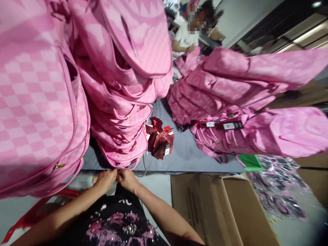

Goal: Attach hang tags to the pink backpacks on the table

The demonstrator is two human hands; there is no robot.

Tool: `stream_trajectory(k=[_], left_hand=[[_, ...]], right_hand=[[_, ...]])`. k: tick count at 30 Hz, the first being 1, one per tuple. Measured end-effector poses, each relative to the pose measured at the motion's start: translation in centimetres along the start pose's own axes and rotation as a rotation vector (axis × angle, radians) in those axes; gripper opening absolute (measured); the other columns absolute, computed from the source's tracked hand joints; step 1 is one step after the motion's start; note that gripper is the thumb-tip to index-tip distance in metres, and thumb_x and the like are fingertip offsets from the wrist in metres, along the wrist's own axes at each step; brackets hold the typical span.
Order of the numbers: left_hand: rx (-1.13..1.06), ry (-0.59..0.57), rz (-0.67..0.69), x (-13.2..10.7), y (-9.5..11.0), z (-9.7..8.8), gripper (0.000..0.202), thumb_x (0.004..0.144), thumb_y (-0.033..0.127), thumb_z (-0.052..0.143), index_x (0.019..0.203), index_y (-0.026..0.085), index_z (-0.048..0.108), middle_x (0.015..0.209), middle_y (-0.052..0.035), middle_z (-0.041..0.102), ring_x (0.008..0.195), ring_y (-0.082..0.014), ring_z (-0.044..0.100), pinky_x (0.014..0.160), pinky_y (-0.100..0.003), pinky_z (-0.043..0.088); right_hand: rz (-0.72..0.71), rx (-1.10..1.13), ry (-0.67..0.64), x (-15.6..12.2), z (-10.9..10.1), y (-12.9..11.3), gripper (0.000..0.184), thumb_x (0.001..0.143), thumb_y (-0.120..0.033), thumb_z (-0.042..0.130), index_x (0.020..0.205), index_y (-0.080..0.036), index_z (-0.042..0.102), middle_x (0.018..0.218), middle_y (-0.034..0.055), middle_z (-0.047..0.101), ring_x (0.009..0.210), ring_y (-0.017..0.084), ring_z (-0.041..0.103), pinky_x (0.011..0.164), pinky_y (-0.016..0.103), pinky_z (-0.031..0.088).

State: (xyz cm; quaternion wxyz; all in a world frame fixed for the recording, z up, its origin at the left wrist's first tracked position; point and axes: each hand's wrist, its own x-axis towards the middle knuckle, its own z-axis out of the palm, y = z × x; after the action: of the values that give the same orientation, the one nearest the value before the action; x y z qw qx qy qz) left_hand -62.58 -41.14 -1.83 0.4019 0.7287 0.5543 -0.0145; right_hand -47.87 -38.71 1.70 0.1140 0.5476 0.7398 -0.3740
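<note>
My left hand (pixel 106 180) and my right hand (pixel 128 180) meet at the table's front edge, fingers pinched close together. Whatever lies between the fingertips is too small and hidden to make out. Right behind them rises a tall stack of pink backpacks (pixel 120 136), with straps and gold zipper pulls showing; the lowest bag almost touches my fingers. A pile of red and black hang tags (pixel 162 140) lies to the right of that stack. On the near left, a large pink checkered backpack (pixel 46 112) fills the view.
More pink backpacks (pixel 205 89) are stacked at the right of the grey table (pixel 184 160), some with black tags. Below stand an open cardboard box (pixel 205 205), a green bin (pixel 249 162) and plastic-wrapped pieces (pixel 282 188). A red stool (pixel 33 212) is at lower left. A person (pixel 186 37) works across the table.
</note>
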Motion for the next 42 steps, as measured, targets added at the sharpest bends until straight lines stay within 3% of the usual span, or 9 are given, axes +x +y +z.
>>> stream_trajectory(k=[8, 17, 21, 26, 30, 33, 35, 38, 42], left_hand=[[0.023, 0.003, -0.015, 0.0, 0.7, 0.8, 0.032, 0.089, 0.01, 0.03, 0.097, 0.017, 0.061, 0.093, -0.0097, 0.07, 0.088, -0.0231, 0.067, 0.07, -0.029, 0.044], [-0.421, 0.072, 0.059, 1.2, -1.4, 3.9, 0.018, 0.081, 0.01, 0.04, 0.07, 0.019, 0.051, 0.061, 0.0013, 0.059, 0.061, -0.0129, 0.057, 0.059, -0.02, 0.037], [-0.342, 0.15, 0.019, 1.2, -1.2, 3.6, 0.016, 0.077, 0.005, 0.042, 0.077, 0.019, 0.051, 0.067, 0.0025, 0.059, 0.063, -0.0114, 0.057, 0.061, -0.019, 0.035], [-0.444, 0.085, 0.083, 0.5, -1.1, 2.8, 0.02, 0.083, 0.01, 0.039, 0.082, 0.019, 0.056, 0.07, 0.0005, 0.063, 0.07, -0.0132, 0.06, 0.066, -0.019, 0.038], [-0.394, 0.135, 0.011, 0.0, -1.0, 2.3, 0.01, 0.081, 0.016, 0.047, 0.078, 0.019, 0.055, 0.071, 0.0008, 0.063, 0.067, -0.0132, 0.058, 0.065, -0.021, 0.036], [-0.415, 0.088, 0.076, -0.1, -0.7, 2.0, 0.013, 0.085, 0.018, 0.043, 0.083, 0.02, 0.056, 0.071, 0.0014, 0.063, 0.067, -0.0126, 0.058, 0.064, -0.02, 0.036], [-0.369, 0.044, 0.073, -0.1, -0.4, 1.8, 0.018, 0.087, 0.018, 0.039, 0.08, 0.02, 0.056, 0.069, 0.0014, 0.063, 0.066, -0.0125, 0.059, 0.062, -0.021, 0.035], [-0.263, 0.093, 0.004, -0.1, 0.1, 1.4, 0.012, 0.085, 0.018, 0.045, 0.078, 0.02, 0.055, 0.072, 0.0016, 0.064, 0.069, -0.0129, 0.06, 0.063, -0.021, 0.034], [-0.392, 0.015, 0.087, -0.1, 0.6, 1.0, 0.02, 0.089, 0.018, 0.036, 0.085, 0.021, 0.055, 0.077, 0.001, 0.066, 0.069, -0.0121, 0.062, 0.064, -0.019, 0.038]], right_hand=[[0.06, -0.089, 0.054, -0.2, -0.3, -0.7, 0.022, 0.076, -0.015, 0.051, 0.086, -0.016, 0.071, 0.085, 0.0091, 0.073, 0.075, 0.019, 0.066, 0.057, 0.023, 0.036], [0.1, -0.104, 0.054, -0.2, 0.0, -0.3, 0.023, 0.072, -0.016, 0.054, 0.086, -0.017, 0.072, 0.083, 0.0079, 0.073, 0.071, 0.02, 0.065, 0.053, 0.024, 0.032], [0.124, 0.002, 0.077, -0.3, 0.0, -0.2, 0.022, 0.07, -0.015, 0.055, 0.084, -0.019, 0.072, 0.078, 0.0045, 0.072, 0.065, 0.016, 0.061, 0.052, 0.023, 0.031], [0.178, 0.265, 0.164, -0.5, 0.2, 0.2, 0.016, 0.068, -0.011, 0.056, 0.078, -0.018, 0.066, 0.069, -0.0003, 0.065, 0.06, 0.011, 0.053, 0.054, 0.02, 0.033], [0.137, 0.486, 0.208, -0.7, 0.5, 0.4, 0.022, 0.062, -0.005, 0.056, 0.079, -0.018, 0.06, 0.066, -0.0052, 0.056, 0.058, 0.009, 0.047, 0.056, 0.018, 0.035], [0.119, 0.609, 0.211, -0.8, 0.5, 0.5, 0.02, 0.062, -0.004, 0.054, 0.076, -0.018, 0.055, 0.063, -0.0067, 0.052, 0.057, 0.008, 0.044, 0.055, 0.018, 0.034], [0.106, 0.651, 0.207, -0.8, 0.4, 0.6, 0.018, 0.062, -0.003, 0.052, 0.073, -0.018, 0.053, 0.063, -0.0068, 0.052, 0.057, 0.008, 0.044, 0.055, 0.018, 0.034], [0.113, 0.671, 0.218, -0.8, 0.4, 0.7, 0.016, 0.064, -0.003, 0.051, 0.071, -0.018, 0.052, 0.062, -0.0069, 0.051, 0.056, 0.007, 0.042, 0.054, 0.017, 0.033], [0.141, 0.688, 0.235, -1.0, 0.3, 0.8, 0.017, 0.064, -0.002, 0.051, 0.071, -0.018, 0.052, 0.062, -0.0069, 0.05, 0.056, 0.007, 0.043, 0.053, 0.017, 0.033]])
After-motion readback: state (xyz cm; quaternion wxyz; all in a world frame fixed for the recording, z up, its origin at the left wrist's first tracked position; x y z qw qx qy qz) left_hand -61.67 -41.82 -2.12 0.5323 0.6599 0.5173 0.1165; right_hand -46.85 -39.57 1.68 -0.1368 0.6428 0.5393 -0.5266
